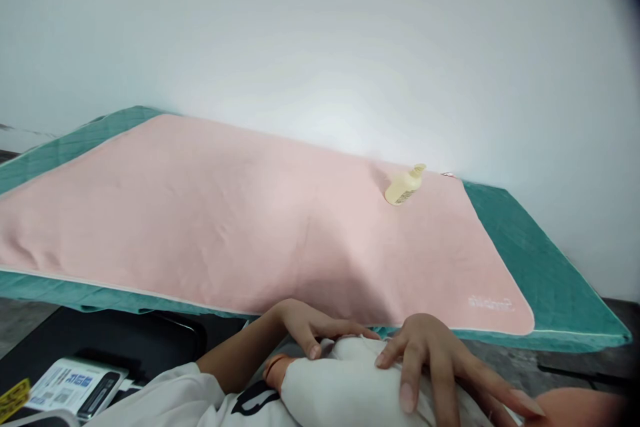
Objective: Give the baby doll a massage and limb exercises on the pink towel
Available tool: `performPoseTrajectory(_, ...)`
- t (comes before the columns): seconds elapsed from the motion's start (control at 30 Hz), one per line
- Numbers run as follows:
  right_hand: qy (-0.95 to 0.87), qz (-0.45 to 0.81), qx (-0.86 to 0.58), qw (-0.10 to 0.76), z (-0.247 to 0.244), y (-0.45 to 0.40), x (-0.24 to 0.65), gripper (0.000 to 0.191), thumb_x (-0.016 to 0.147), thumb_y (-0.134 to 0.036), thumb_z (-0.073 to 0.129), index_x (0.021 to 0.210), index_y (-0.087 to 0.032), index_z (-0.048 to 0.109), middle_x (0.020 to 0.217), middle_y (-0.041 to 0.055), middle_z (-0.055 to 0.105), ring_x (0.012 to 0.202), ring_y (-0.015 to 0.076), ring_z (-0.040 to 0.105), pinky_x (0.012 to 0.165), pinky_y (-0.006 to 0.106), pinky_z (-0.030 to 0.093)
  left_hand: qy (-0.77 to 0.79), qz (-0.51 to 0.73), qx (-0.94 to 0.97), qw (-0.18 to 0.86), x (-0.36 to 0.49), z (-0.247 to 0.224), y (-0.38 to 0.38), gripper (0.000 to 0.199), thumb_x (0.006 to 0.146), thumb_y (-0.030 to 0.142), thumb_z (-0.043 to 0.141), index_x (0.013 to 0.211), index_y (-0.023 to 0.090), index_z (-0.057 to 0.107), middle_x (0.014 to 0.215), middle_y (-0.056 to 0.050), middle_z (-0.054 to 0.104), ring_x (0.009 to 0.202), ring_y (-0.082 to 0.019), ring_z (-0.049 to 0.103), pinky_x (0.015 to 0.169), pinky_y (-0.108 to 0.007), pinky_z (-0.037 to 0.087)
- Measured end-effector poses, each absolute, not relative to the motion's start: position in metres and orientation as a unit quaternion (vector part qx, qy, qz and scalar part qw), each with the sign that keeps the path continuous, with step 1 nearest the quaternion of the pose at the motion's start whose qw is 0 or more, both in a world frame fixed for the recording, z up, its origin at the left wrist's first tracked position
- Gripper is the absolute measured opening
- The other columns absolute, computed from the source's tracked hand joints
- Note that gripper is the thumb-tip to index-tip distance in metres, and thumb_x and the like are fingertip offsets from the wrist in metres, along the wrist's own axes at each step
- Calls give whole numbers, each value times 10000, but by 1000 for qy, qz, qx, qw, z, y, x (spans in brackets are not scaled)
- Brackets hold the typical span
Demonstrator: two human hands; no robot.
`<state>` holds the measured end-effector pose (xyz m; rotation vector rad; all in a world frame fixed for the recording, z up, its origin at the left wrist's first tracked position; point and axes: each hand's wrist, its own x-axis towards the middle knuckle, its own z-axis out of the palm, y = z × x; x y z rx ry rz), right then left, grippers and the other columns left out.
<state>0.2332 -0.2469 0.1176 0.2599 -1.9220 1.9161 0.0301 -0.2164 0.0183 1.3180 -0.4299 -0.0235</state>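
Observation:
At the bottom centre a white cloth-covered bundle (pixel 345 380) with orange-pink parts at its ends lies against my body. My left hand (pixel 315 328) rests on its upper edge, the fingers stretched out to the right. On the bundle's right part lies my right hand (pixel 440 360), its fingers spread over the white cloth. Neither hand is closed round anything. A pale yellow pump bottle (pixel 404 187) leans or lies at a tilt on the pink mat (pixel 200 213), well beyond my hands. The underside of the bundle is hidden.
The pink mat covers most of a teal padded surface (pixel 540 247) against a white wall. At the lower left, a white device (pixel 75 383) with a label sits on a black surface (pixel 135 340), beside a yellow tag (pixel 14 400).

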Motion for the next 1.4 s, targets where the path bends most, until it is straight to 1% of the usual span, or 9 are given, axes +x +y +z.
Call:
performPoseTrajectory(0.27,-640,741,-54,196,93,-251,249,504,111,-689,778,586,-545,688,414,-126,600,542,240,722,616,371,632,-199,-23,606,770,30,18,-216,1121,775,706,594,1570,132,51,1605,-134,193,1491,-348,175,1184,-409,169)
performPoseTrajectory(0.5,-607,687,-158,366,88,-250,247,482,207,-795,685,604,-522,703,325,-112,510,446,234,678,472,341,596,-205,-14,604,770,30,14,-217,1095,788,679,597,1570,133,59,1595,-140,223,1483,-352,201,1172,-421,206)
performPoseTrajectory(0.67,-608,756,-113,216,94,-250,240,398,172,-725,739,507,-520,669,369,-116,558,455,239,682,497,362,611,-157,-46,601,783,30,17,-216,1200,689,754,635,1568,129,107,1596,-134,226,1479,-356,215,1178,-402,184)
performPoseTrajectory(0.8,-592,787,-66,163,95,-249,244,418,210,-720,746,583,-539,696,457,-113,628,538,247,715,588,387,634,-201,-8,608,768,30,18,-216,1088,785,690,586,1570,131,82,1588,-130,245,1481,-352,206,1177,-421,190)
performPoseTrajectory(0.93,-599,746,-129,260,88,-246,247,485,270,-777,697,706,-565,719,512,-106,665,609,241,734,595,370,630,-205,-5,607,768,31,16,-217,1078,791,690,580,1571,137,81,1583,-124,246,1471,-351,235,1172,-419,201)
performPoseTrajectory(1.07,-621,650,-179,400,87,-248,245,409,224,-807,673,531,-536,681,398,-109,589,519,229,711,544,348,618,-199,-18,610,766,30,15,-216,1102,782,689,591,1570,124,67,1596,-130,211,1482,-351,201,1175,-412,192)
performPoseTrajectory(1.17,-646,669,-123,348,91,-257,247,363,159,-775,704,397,-515,616,370,-119,567,463,229,690,573,360,626,-180,-39,609,771,30,17,-215,1163,742,734,600,1569,117,65,1605,-137,181,1487,-354,183,1179,-399,177)
performPoseTrajectory(1.3,-671,694,-65,254,99,-263,246,355,146,-727,752,411,-526,627,467,-138,642,521,234,717,796,400,617,-171,-52,603,777,29,19,-214,1191,718,750,611,1569,120,65,1601,-138,195,1481,-360,202,1175,-401,189)
performPoseTrajectory(1.4,-653,725,-18,219,100,-255,240,355,134,-668,787,414,-515,632,439,-133,622,503,233,710,697,384,638,-174,-51,603,777,29,21,-214,1186,726,742,609,1568,114,59,1605,-137,192,1487,-355,184,1179,-397,180)
